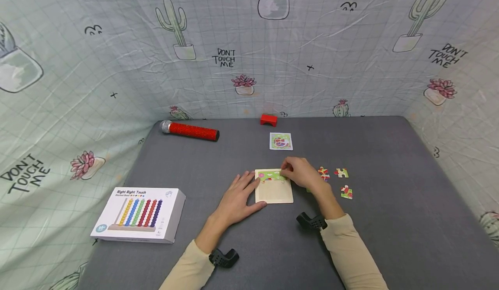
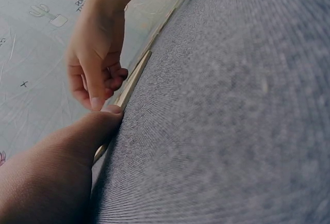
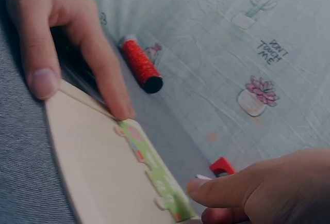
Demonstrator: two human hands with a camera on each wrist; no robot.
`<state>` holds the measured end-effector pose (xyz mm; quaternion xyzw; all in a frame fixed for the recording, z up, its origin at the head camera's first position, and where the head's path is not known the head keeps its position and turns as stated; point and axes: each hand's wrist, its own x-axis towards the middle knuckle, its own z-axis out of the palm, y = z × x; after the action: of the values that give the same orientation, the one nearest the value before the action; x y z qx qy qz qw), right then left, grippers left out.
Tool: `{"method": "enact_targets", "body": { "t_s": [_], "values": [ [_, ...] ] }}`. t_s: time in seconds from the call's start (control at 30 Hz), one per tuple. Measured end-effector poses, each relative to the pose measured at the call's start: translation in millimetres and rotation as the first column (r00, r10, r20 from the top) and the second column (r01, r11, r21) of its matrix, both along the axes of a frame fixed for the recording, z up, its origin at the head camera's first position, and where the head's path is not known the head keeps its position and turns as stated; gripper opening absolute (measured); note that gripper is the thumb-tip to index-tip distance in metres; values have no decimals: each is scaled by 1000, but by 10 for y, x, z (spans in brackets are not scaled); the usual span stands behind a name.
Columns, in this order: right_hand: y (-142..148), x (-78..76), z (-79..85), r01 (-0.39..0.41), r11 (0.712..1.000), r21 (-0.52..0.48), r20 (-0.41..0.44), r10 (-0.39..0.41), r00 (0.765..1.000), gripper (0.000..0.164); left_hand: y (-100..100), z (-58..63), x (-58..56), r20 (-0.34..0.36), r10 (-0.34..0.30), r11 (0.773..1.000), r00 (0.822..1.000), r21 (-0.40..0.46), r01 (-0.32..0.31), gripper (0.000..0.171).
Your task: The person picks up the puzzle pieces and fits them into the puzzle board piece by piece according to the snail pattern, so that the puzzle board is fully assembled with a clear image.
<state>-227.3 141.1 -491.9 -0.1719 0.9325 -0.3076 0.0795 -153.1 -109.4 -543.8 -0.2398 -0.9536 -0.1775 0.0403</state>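
Note:
A wooden puzzle tray [image 1: 273, 195] lies on the grey table, with a row of green puzzle pieces [image 1: 269, 176] along its far edge. My left hand [image 1: 235, 201] rests at the tray's left side, fingers spread, with the thumb on its near edge. In the right wrist view, a left fingertip touches the left end of the green row. My right hand [image 1: 302, 173] has curled fingers at the tray's far right corner, pinching the end piece there; the fingertips partly hide it. Loose puzzle pieces [image 1: 341, 173] lie to the right, some partly behind the right forearm.
A picture card [image 1: 280, 141] lies beyond the tray, with a red arch block [image 1: 268, 120] behind it. A red glittery microphone [image 1: 193, 131] is at the far left. A white boxed bead toy [image 1: 138, 215] stands near left. A printed curtain [image 1: 249, 43] borders the table.

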Motion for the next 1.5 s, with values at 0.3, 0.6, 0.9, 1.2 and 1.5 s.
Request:
{"method": "enact_targets", "body": {
  "t_s": [0.3, 0.6, 0.9, 1.2, 1.5],
  "values": [
    [173, -5, 118, 54, 998, -30, 0, -55, 999, 17, 13, 14, 0, 2, 4, 1000, 1000, -9, -4, 77],
    [389, -60, 136, 87, 996, -35, 5, -87, 996, 25, 11, 18, 4, 7, 8, 1000, 1000, -6, -8, 77],
    [555, -83, 99, 93, 995, 36, 21, -93, 995, 39, 9, 19, 4, 2, -4, 1000, 1000, 4, 4, 77],
    [627, -86, 97, 98, 991, 95, 105, -108, 989, 43, 11, 9, 9, -3, -2, 1000, 1000, 4, 2, 77],
    [662, -67, 152, 56, 993, 99, 119, -68, 991, 39, 16, 19, 8, 6, 2, 1000, 1000, -6, -2, 77]
  ]
}}
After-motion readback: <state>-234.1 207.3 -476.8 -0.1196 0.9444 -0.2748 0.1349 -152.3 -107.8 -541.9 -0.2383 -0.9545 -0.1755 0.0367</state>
